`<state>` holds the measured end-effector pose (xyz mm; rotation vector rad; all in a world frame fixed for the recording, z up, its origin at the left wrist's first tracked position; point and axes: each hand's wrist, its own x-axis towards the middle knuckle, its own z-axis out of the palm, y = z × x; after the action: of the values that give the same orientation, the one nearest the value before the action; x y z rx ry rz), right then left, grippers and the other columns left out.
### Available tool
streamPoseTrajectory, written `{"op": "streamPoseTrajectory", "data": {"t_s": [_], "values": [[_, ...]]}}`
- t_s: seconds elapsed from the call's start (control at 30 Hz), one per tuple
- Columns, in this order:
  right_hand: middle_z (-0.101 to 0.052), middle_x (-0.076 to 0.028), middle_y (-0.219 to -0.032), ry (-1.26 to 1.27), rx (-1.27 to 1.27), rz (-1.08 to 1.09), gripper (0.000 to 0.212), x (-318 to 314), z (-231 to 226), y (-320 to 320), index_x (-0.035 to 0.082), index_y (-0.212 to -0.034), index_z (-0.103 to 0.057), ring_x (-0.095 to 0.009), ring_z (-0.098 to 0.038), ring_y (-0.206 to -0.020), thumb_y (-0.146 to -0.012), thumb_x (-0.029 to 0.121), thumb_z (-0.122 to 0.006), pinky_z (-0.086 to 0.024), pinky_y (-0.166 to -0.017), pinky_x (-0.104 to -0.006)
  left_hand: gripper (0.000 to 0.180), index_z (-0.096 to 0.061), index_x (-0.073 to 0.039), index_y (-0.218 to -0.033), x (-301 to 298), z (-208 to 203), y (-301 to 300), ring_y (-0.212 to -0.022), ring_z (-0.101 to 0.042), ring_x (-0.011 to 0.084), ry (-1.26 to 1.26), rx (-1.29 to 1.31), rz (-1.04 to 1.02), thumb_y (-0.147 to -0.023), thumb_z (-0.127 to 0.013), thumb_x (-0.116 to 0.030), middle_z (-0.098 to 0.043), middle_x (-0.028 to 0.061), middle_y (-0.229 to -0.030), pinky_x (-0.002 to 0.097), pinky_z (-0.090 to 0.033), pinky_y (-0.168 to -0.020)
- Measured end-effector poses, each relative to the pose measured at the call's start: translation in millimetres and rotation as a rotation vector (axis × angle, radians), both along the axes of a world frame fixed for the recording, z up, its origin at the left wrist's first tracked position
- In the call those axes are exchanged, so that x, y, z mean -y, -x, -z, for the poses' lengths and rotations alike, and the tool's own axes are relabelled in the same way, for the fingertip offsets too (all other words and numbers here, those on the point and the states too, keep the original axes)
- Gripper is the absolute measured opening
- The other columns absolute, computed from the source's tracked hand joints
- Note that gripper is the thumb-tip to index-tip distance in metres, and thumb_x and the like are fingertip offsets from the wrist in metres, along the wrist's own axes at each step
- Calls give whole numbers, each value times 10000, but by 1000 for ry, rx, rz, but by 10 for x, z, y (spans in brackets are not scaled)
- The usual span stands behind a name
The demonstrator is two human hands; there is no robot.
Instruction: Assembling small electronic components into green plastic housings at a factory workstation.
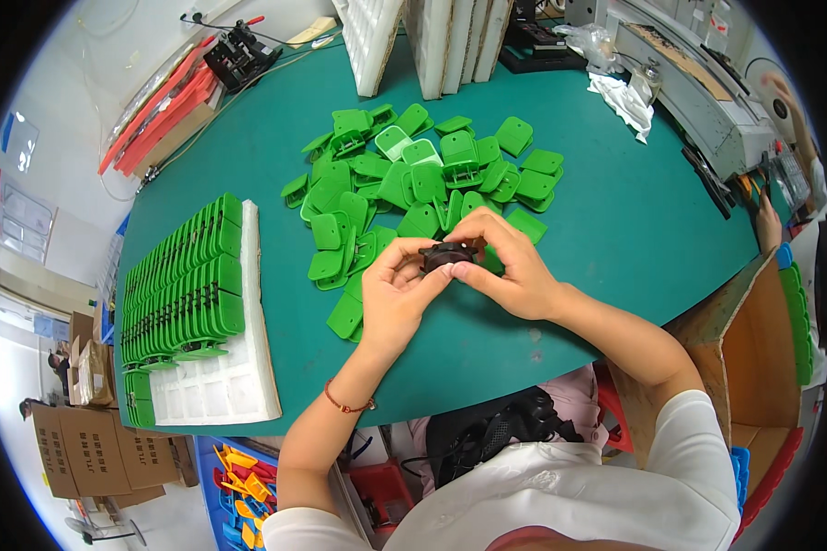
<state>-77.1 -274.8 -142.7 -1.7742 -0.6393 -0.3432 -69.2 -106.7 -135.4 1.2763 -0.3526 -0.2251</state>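
Note:
Above the green table mat, my left hand (395, 296) and my right hand (516, 272) meet, fingers closed around a small dark, rounded plastic part (447, 256). Thumbs press its near side and fingertips wrap its far side, so much of it is covered. Just beyond my hands spreads a loose pile of green plastic clip pieces (427, 182), flat with rounded corners and a small hole. To my left, a white foam tray (264, 340) carries rows of green clips (182, 294) standing on edge, with dark parts showing among them.
White foam trays (445, 46) stand upright at the far edge. A grey machine (707, 101) and crumpled white cloth (626, 99) lie far right. An open cardboard box (753, 340) stands right, near another person's hand (768, 227). Below left, a blue bin (213, 500) holds coloured clips.

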Motion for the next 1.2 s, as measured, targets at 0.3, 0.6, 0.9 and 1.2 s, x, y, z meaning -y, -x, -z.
{"op": "streamPoseTrajectory", "data": {"t_s": [0.3, 0.6, 0.9, 1.2], "values": [[-538, -22, -723, -240, -407, -125, 137, 40, -31, 0, 14, -836, -495, -65, -491, -609, -796, 122, -569, -413, -522, -216, 139, -500, 48, -892, -30, -28, 1, -771, -584, 114, -62, -36, 53, -770, -568, 55, -590, 103, -849, 232, -498, -693], [-543, -15, -682, -351, -493, -191, 118, 28, 11, 18, 29, -766, -470, -52, -501, -573, -793, 106, -556, -419, -480, -206, 99, -504, 39, -850, -5, 6, 51, -724, -572, 95, 18, -22, 50, -769, -555, 63, -589, 93, -815, 230, -493, -677], [-543, -23, -673, -361, -493, -201, 128, 31, -8, 28, 20, -792, -475, -58, -503, -549, -808, 124, -549, -405, -474, -205, 93, -501, 41, -851, 10, -3, 65, -733, -581, 112, 64, -18, 56, -774, -550, 64, -589, 101, -815, 249, -508, -675], [-536, -27, -742, -389, -446, -170, 162, -1, 34, -2, 1, -899, -476, -59, -507, -642, -820, 115, -559, -426, -559, -206, 73, -484, 41, -854, 38, -9, 13, -736, -593, 155, 71, -26, -34, -793, -523, 35, -581, 127, -837, 324, -550, -690]]}}
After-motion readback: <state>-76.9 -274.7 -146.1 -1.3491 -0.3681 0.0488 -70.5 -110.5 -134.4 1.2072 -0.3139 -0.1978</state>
